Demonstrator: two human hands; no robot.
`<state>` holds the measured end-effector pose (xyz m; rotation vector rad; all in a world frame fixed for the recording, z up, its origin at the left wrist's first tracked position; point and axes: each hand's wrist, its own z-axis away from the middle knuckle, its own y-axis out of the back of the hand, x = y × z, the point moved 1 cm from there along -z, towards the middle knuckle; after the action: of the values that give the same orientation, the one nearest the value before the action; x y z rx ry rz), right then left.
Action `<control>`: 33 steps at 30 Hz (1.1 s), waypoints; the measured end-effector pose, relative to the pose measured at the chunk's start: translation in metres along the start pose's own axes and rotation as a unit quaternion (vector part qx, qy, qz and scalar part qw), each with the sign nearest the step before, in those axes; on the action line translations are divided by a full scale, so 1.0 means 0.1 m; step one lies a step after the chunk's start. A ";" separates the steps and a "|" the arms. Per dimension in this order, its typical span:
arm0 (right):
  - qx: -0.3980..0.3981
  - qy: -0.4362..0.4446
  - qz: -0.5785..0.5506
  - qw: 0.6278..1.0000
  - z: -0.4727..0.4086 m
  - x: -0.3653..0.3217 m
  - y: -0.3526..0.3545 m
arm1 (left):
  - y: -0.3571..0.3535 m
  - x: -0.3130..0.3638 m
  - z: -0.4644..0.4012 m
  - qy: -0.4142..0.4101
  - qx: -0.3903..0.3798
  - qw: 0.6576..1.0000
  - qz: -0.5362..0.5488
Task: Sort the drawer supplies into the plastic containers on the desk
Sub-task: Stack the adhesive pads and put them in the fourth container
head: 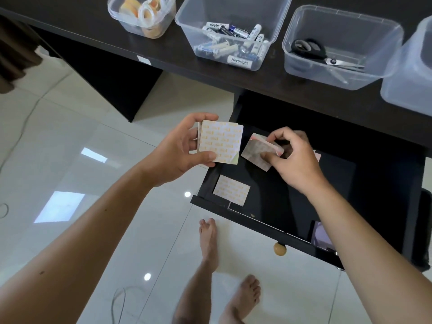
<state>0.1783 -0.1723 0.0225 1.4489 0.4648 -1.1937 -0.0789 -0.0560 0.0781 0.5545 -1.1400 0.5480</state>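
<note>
My left hand (181, 148) grips a small stack of square adhesive pads (221, 141) with orange print, held above the open black drawer's (350, 183) left edge. My right hand (289, 157) pinches a few more pads (256, 152) just to the right, over the drawer. One pad (231, 190) lies flat in the drawer's front left corner. On the desk stand clear plastic containers: one with tape rolls (142, 14), one with batteries (230, 40), one with scissors (311, 52), and a fourth container (411, 78) cut off at the right edge.
The dark desk top (292, 83) overhangs the drawer. A round wooden knob (279, 249) sticks out of the drawer front. A small dark item (321, 235) lies in the drawer under my right forearm. My bare feet (208, 239) stand on glossy white tiles; cables lie on the floor at left.
</note>
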 end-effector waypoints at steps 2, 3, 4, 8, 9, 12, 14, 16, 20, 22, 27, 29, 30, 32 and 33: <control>-0.020 -0.018 -0.051 0.998 0.04 -0.01 0.06 | 0.00 0.00 0.00 0.000 -0.002 1.000 0.001; -0.025 -0.021 -0.082 0.996 0.08 -0.05 0.10 | 0.00 -0.01 0.00 0.000 -0.001 1.000 0.005; -0.022 -0.021 -0.112 0.993 0.12 -0.09 0.15 | 0.00 -0.02 0.01 0.001 0.001 1.000 0.011; 0.024 -0.003 -0.238 0.971 0.26 -0.38 0.30 | -0.01 -0.02 0.03 -0.001 0.003 1.000 0.031; 0.029 0.001 -0.258 0.966 0.28 -0.46 0.31 | -0.01 -0.01 0.03 -0.001 -0.002 1.000 0.030; 0.018 0.007 -0.310 0.951 0.26 -0.66 0.24 | -0.03 -0.01 0.04 0.001 -0.011 1.000 0.028; -0.009 0.022 -0.306 0.952 0.22 -0.75 0.12 | -0.02 -0.04 0.06 0.002 -0.013 0.999 0.038; -0.024 0.046 -0.247 0.968 0.18 -0.79 -0.01 | -0.02 -0.06 0.09 -0.002 -0.019 0.999 0.047; -0.021 0.073 -0.128 0.989 0.15 -0.75 -0.21 | -0.02 -0.10 0.14 -0.010 -0.031 0.998 0.059; -0.016 0.080 -0.092 0.992 0.14 -0.73 -0.24 | -0.02 -0.09 0.15 -0.020 -0.042 0.997 0.055; -0.039 0.080 -0.083 0.993 0.13 -0.76 -0.27 | -0.06 -0.14 0.17 -0.029 -0.032 0.997 0.058; -0.035 0.065 -0.111 0.991 0.16 -0.73 -0.21 | -0.07 -0.17 0.18 -0.030 -0.028 0.998 0.056; -0.029 0.052 -0.129 0.990 0.18 -0.69 -0.16 | -0.07 -0.18 0.18 -0.031 -0.027 0.997 0.058; -0.023 0.020 -0.143 0.989 0.26 -0.53 -0.08 | -0.07 -0.21 0.19 -0.034 -0.027 0.997 0.062; -0.029 0.006 -0.131 0.991 0.31 -0.43 -0.05 | -0.08 -0.22 0.20 -0.036 -0.026 0.997 0.063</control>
<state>0.1442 -0.1842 0.0619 1.3758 0.7105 -1.3670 -0.0940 -0.0775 0.0624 0.4623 -1.2605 0.6098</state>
